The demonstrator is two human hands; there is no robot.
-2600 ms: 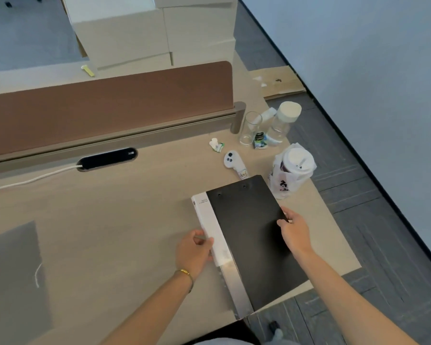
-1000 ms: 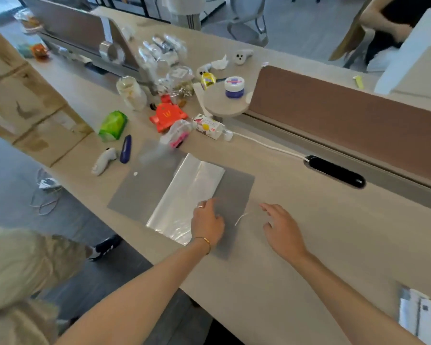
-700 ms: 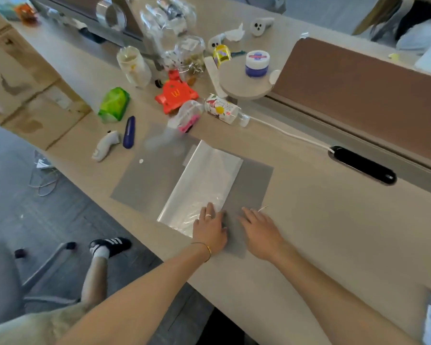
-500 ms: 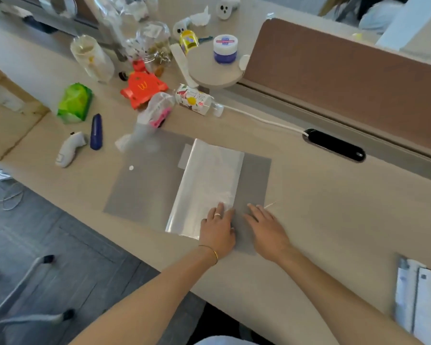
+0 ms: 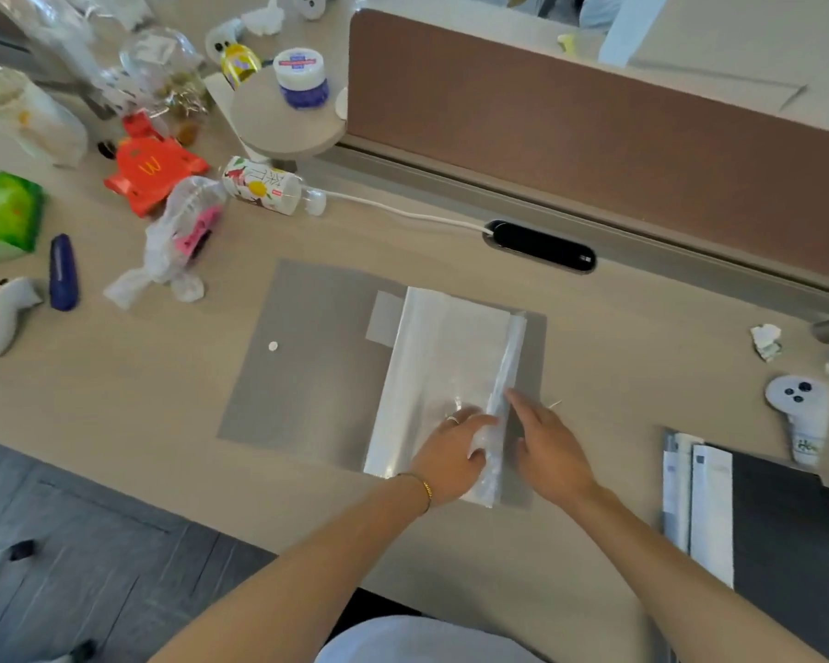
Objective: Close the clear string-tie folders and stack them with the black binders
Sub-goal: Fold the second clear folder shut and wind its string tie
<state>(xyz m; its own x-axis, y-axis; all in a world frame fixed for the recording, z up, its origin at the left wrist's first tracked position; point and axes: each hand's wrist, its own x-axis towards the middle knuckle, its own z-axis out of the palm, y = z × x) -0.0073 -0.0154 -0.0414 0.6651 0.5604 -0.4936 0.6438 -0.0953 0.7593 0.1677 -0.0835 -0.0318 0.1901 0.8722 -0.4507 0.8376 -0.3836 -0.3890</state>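
Observation:
A grey translucent clear string-tie folder (image 5: pixel 317 366) lies flat mid-desk, with a white button (image 5: pixel 273 346) on its left half. Its shiny clear flap (image 5: pixel 441 356) covers the right half, and the flap's right edge is curled up off the sheet. My left hand (image 5: pixel 451 452) pinches that raised edge near the front. Just right of the fold, my right hand (image 5: pixel 546 452) rests flat on the grey sheet with its fingers spread. A thin string end (image 5: pixel 553 404) pokes out beside it. The black binders (image 5: pixel 781 543), with white spines, lie stacked at the desk's right front.
Clutter fills the left: a green packet (image 5: pixel 3 215), blue pen-like case (image 5: pixel 63 272), white controller (image 5: pixel 1 313), red paper box (image 5: pixel 152 172), crumpled plastic bag (image 5: pixel 178 241), lying bottle (image 5: pixel 269 186). A brown divider (image 5: pixel 594 136) and cable grommet (image 5: pixel 542 246) run behind. Another controller (image 5: pixel 800 409) sits right.
My view swung from the black binders to the folder. Both hands came onto it, and my left hand has lifted and curled the flap's right edge.

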